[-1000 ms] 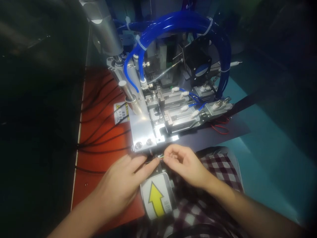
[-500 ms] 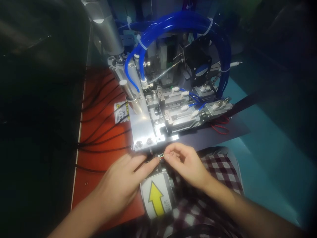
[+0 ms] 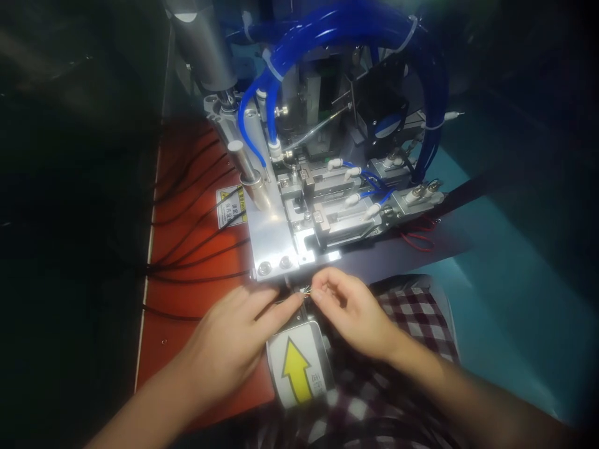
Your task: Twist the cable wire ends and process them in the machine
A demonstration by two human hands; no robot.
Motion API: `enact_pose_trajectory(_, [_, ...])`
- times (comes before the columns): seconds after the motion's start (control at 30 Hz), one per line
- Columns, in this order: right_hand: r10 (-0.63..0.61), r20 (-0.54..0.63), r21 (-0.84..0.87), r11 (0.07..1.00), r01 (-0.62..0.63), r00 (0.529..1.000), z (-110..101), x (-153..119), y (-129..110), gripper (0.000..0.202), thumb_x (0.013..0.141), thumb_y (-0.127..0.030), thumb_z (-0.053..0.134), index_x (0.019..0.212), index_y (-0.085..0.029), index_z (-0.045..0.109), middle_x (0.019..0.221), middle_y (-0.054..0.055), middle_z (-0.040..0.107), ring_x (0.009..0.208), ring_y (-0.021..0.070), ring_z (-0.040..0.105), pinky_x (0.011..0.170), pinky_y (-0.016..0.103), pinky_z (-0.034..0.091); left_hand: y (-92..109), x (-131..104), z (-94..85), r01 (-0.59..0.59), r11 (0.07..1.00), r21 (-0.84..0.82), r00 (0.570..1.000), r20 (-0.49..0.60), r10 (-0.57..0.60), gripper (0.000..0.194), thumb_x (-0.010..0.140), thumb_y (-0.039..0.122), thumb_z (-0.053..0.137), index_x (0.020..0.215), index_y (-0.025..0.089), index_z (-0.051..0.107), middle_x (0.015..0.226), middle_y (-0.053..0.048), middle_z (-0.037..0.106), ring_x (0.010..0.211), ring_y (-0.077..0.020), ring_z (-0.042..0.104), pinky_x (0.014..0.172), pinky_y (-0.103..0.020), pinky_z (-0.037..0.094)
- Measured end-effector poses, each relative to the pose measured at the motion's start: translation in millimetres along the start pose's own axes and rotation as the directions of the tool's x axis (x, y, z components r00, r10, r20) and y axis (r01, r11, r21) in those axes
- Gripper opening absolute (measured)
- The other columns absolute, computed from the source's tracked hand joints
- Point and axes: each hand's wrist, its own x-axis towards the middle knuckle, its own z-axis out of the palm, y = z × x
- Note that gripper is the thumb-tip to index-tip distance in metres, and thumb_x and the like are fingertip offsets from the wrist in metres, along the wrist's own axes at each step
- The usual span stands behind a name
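Note:
Thin coloured wires (image 3: 306,291) show between my two hands, just below the front edge of the machine's metal plate (image 3: 276,240). My right hand (image 3: 349,308) pinches the wires between thumb and forefinger. From the other side, my left hand (image 3: 238,327) has its thumb tip at the wires, with the other fingers reaching under the plate's edge. The left fingertips are partly hidden there. Right below the hands is a white block with a yellow arrow label (image 3: 297,368). Where the wires lead is too small to make out.
A thick bundle of blue air tubes (image 3: 346,28) arches over the machine. Small pneumatic cylinders (image 3: 346,218) sit to the right of a vertical metal post (image 3: 243,162). Black cables (image 3: 196,274) cross the orange base (image 3: 187,349) at left. A teal surface (image 3: 505,280) lies at right.
The view has shifted slightly, so the machine appears a little to the right. My hands keep nearly the same place, and the wires between them look slightly more spread.

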Motion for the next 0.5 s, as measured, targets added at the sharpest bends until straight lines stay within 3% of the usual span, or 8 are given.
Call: enact_pose_trajectory(0.5, [0.05,0.026,0.03,0.998,-0.051,0.998,-1.8,2.4,0.9,0.009,0.087,-0.018,0.049,0.079,-0.018,0.053,0.069,-0.002,0.051,0.063,0.0119,0.048,0.059,0.025,0.042,3.5,2.4,-3.5,0.055,0.998,0.017,0.998,0.039,-0.056,0.051,0.088,0.006,0.032,0.131,0.023,0.052,0.098,-0.008,0.06,0.081,-0.0197,0.053,0.065,-0.03,0.046])
